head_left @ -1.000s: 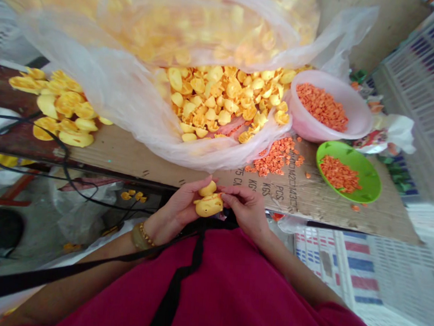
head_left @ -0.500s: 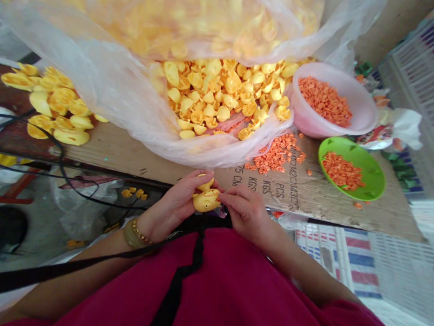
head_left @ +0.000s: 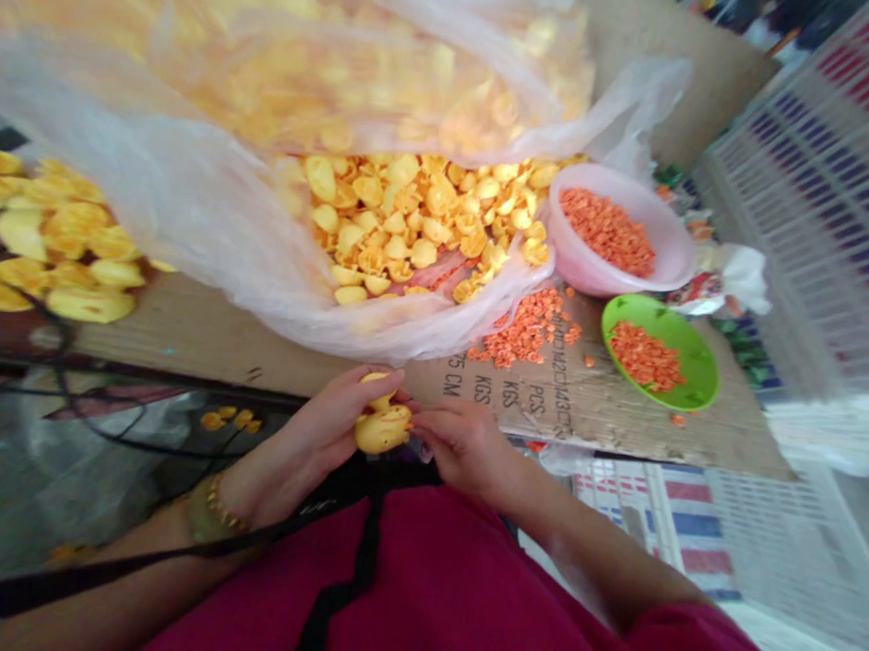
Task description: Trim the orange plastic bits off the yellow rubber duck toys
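Close to the table's near edge, my left hand [head_left: 333, 418] is closed around a yellow plastic duck head [head_left: 381, 432] with small dark eyes. A second rounded yellow part [head_left: 378, 389] shows between the thumb and fingers of that hand. My right hand [head_left: 470, 447] is pinched at the right side of the duck head, its fingertips touching it. A bit of orange shows at that spot, too small to make out clearly. Beyond my hands, a clear plastic bag [head_left: 373, 336] spills out many yellow half-shells [head_left: 397, 227].
Loose orange pieces [head_left: 529, 328] lie on the cardboard [head_left: 593, 418]. More orange pieces fill a pink bowl [head_left: 567, 261] and a green dish [head_left: 701, 382]. Yellow shells [head_left: 65, 236] are piled at left beside black cables [head_left: 63, 356]. White plastic crates [head_left: 789, 223] stand at right.
The view has shifted, so the bag and bowls appear further left and lower. The duck head has turned slightly in my left hand; my right fingertips are still against it.
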{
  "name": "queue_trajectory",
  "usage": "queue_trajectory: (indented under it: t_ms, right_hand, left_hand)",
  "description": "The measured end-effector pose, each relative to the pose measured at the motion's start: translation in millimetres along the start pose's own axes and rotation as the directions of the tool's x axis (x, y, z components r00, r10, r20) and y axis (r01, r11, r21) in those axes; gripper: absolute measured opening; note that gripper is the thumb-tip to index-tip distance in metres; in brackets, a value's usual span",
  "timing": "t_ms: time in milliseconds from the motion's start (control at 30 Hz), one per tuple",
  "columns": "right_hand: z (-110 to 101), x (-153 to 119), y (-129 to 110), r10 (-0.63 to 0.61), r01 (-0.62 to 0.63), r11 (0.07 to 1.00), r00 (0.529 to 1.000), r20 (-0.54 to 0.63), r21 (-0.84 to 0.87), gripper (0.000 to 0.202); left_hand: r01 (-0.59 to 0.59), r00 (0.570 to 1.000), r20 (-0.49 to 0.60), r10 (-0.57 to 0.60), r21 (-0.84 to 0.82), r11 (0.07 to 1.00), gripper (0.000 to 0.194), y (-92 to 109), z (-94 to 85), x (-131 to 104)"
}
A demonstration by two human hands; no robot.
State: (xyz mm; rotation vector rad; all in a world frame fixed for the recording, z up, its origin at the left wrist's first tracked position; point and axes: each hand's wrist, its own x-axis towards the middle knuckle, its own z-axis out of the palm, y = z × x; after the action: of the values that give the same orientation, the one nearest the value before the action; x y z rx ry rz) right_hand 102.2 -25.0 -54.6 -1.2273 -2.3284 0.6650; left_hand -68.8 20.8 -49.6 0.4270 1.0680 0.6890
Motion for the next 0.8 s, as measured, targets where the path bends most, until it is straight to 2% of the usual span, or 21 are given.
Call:
queue_trajectory:
  t_ms: [133,233,333,467,533,600,633,667,700,733,767,800]
  right_hand:
    - [-7,1,-10,0.017,0.038,0.967,0.977,0.213,-0.253,0.014]
    - [-6,2,-12,0.011,0.08,0.942,0.964,0.267,-0.327,0.009]
    - [1,2,-13,-0.001,0.088,0.928,0.972,0.234,-0.362,0.009]
    - [13,1,-13,0.049,0.007,0.94,0.987,0.155,-0.341,0.01]
    - [14,-1,-5,0.069,-0.043,0.967,0.993,0.092,-0.252,0.008]
    - [7,-6,14,0.122,-0.122,0.989,0.992,-0.011,-0.087,0.013]
    - [1,-9,27,0.204,-0.207,0.978,0.975,-0.086,-0.026,0.019]
    - [-6,-12,42,0.318,-0.322,0.947,0.933,-0.17,0.004,0.024]
    - [-13,-15,58,0.44,-0.453,0.891,0.86,-0.26,0.009,0.027]
    - [-19,-17,73,0.545,-0.587,0.81,0.762,-0.349,-0.016,0.028]
    - [-24,-19,88,0.596,-0.661,0.749,0.697,-0.399,-0.036,0.027]
    - [-27,-21,100,0.623,-0.708,0.704,0.654,-0.429,-0.057,0.026]
  left_hand:
    - [-0.112,0.992,-0.032,0.12,0.179,0.977,0.024,-1,1.7,-1]
    - [-0.12,0.99,-0.045,0.131,0.202,0.972,0.029,0,6.3,1]
    - [-0.068,0.994,-0.071,0.08,0.158,0.985,0.029,5,16.2,5]
    - [-0.051,0.993,-0.097,0.067,0.16,0.986,0.028,8,29.5,12]
    - [-0.058,0.991,-0.112,0.078,0.173,0.983,0.025,8,32.1,14]
    - [-0.089,0.99,-0.095,0.107,0.179,0.98,0.023,7,30.2,16]
    - [-0.111,0.989,-0.074,0.126,0.175,0.978,0.023,7,27.7,17]
    - [-0.13,0.989,-0.05,0.14,0.166,0.977,0.024,7,24.4,17]
    - [-0.138,0.989,-0.024,0.143,0.154,0.978,0.024,7,20.5,17]
    - [-0.133,0.991,0.0,0.135,0.137,0.982,0.022,8,16.5,17]
    - [-0.12,0.993,0.021,0.119,0.114,0.986,0.019,9,12.8,17]
    - [-0.102,0.994,0.041,0.098,0.087,0.991,0.015,9,9.6,17]
